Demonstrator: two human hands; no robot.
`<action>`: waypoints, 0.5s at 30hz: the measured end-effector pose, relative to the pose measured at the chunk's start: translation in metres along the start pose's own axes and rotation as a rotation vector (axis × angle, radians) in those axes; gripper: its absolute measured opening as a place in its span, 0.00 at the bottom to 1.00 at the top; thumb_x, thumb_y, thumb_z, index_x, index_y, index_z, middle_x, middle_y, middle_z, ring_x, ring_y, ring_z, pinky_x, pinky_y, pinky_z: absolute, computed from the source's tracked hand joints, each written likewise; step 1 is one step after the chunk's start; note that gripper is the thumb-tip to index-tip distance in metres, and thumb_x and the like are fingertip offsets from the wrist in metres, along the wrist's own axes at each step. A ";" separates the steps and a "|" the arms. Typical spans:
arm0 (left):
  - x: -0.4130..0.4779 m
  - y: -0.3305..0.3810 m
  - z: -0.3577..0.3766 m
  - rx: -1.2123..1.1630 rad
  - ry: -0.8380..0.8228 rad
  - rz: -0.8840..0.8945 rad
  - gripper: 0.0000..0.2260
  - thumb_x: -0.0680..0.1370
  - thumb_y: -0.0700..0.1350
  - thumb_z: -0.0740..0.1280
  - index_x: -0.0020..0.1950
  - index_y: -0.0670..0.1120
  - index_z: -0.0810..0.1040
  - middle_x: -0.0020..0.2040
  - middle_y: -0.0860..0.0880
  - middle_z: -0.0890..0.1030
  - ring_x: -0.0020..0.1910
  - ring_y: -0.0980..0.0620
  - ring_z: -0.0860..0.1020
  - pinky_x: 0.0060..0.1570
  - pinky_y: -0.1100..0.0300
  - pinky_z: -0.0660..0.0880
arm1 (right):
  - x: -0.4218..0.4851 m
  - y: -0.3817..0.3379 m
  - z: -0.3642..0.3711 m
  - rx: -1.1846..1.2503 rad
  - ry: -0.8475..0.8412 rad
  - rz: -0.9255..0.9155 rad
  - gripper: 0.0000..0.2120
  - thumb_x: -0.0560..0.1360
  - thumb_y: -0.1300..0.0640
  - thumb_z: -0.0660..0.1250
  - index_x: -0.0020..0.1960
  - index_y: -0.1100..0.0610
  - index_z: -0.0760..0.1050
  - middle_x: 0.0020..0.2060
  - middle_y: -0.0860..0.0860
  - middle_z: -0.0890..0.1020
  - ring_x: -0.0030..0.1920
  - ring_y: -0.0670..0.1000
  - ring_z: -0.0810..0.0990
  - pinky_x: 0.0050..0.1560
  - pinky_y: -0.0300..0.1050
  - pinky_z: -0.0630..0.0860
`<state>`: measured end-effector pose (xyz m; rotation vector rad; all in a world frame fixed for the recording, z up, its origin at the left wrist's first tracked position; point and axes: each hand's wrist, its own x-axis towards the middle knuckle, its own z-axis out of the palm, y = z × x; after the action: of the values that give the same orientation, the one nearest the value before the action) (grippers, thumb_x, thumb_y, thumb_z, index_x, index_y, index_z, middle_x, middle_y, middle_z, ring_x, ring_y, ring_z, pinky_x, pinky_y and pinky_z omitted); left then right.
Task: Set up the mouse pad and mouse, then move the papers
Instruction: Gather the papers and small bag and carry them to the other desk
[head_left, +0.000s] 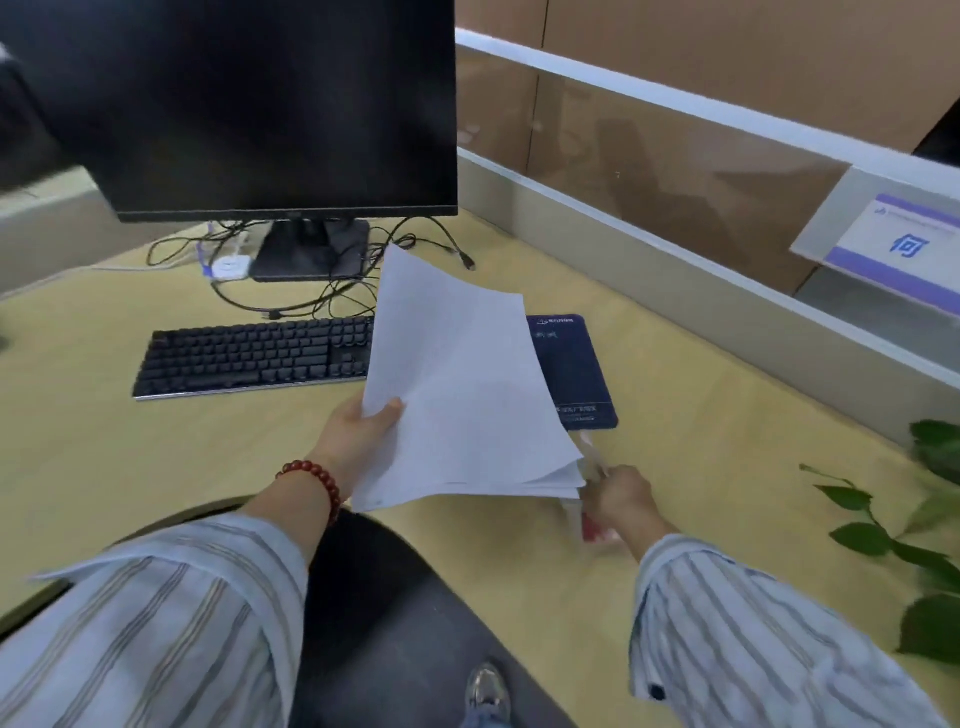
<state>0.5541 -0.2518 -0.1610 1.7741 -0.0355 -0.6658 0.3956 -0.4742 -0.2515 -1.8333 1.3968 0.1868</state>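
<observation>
A stack of white papers is lifted off the desk, and my left hand grips its left edge, thumb on top. My right hand is at the stack's lower right corner; motion blur hides its fingers and whether they touch the sheets. A dark blue mouse pad lies flat on the desk to the right of the keyboard, partly covered by the raised papers. No mouse shows in this view. A blurred red and white object lies under my right wrist.
A black keyboard sits before a dark monitor with tangled cables and a small white device at its stand. A glass partition runs along the right. Plant leaves reach in at right. A dark chair is below.
</observation>
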 end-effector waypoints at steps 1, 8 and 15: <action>0.002 0.003 -0.011 0.005 0.031 -0.007 0.13 0.79 0.45 0.63 0.62 0.43 0.75 0.53 0.45 0.81 0.46 0.45 0.80 0.48 0.52 0.77 | 0.000 -0.016 -0.014 0.170 0.051 0.035 0.13 0.73 0.55 0.68 0.53 0.62 0.75 0.48 0.57 0.81 0.40 0.56 0.77 0.36 0.43 0.74; 0.016 0.058 -0.047 -0.039 0.123 0.060 0.14 0.79 0.45 0.62 0.63 0.43 0.75 0.54 0.43 0.81 0.47 0.44 0.79 0.47 0.53 0.75 | -0.024 -0.197 -0.069 0.801 -0.131 -0.277 0.19 0.69 0.52 0.74 0.57 0.56 0.76 0.49 0.52 0.83 0.47 0.54 0.82 0.53 0.48 0.80; 0.036 0.132 -0.070 -0.080 0.261 0.163 0.16 0.79 0.48 0.63 0.63 0.41 0.76 0.52 0.42 0.81 0.48 0.43 0.79 0.56 0.47 0.77 | -0.076 -0.315 0.000 0.410 -0.406 -0.619 0.27 0.56 0.36 0.71 0.46 0.49 0.67 0.53 0.56 0.83 0.49 0.59 0.84 0.52 0.59 0.80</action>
<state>0.6572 -0.2450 -0.0468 1.7465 0.0243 -0.3119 0.6387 -0.3978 -0.0508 -1.6702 0.5045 -0.0464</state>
